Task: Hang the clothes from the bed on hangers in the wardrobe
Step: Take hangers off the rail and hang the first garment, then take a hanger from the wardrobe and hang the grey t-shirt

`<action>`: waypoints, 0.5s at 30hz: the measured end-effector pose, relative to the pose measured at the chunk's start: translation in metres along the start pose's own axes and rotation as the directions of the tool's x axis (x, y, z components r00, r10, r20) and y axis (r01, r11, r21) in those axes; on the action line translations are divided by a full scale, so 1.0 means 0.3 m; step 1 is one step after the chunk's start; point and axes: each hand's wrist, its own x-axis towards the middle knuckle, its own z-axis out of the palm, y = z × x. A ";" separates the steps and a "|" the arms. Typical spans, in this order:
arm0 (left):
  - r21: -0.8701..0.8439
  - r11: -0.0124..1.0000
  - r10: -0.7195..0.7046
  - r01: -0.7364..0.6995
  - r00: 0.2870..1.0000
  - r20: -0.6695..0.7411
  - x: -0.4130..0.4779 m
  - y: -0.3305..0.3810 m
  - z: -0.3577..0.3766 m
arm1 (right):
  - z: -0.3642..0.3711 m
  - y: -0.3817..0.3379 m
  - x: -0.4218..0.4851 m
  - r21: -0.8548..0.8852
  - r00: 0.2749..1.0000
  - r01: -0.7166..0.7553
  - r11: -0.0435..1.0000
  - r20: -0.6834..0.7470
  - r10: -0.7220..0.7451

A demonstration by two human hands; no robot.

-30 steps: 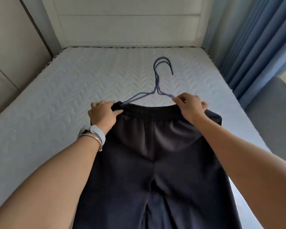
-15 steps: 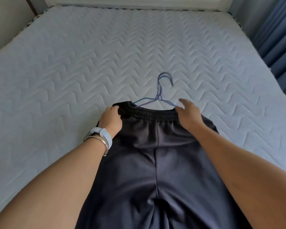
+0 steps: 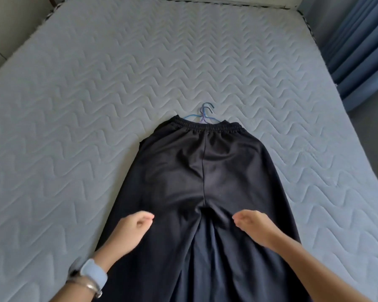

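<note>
1. Lying flat on the quilted pale grey mattress of the bed (image 3: 96,105), the black trousers with an elastic waistband (image 3: 196,171) point their waist toward the far end.
2. Thin blue wire hangers (image 3: 205,113) poke out past the waistband, hooks far.
3. Left hand (image 3: 132,231) and right hand (image 3: 252,224) hover near the crotch, fingers loosely curled, gripping nothing.
4. Blue curtains (image 3: 358,51) hang far right.

Black trousers (image 3: 203,175) look like smooth cloth with a slight sheen, mattress (image 3: 96,88) is matt quilted fabric, hangers (image 3: 205,112) thin coated wire.
</note>
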 end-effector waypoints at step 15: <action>-0.469 0.787 -0.486 0.400 0.871 -0.074 -1.440 -0.752 0.313 | 0.623 0.141 -0.894 -0.012 0.945 -0.053 0.999 0.324 0.054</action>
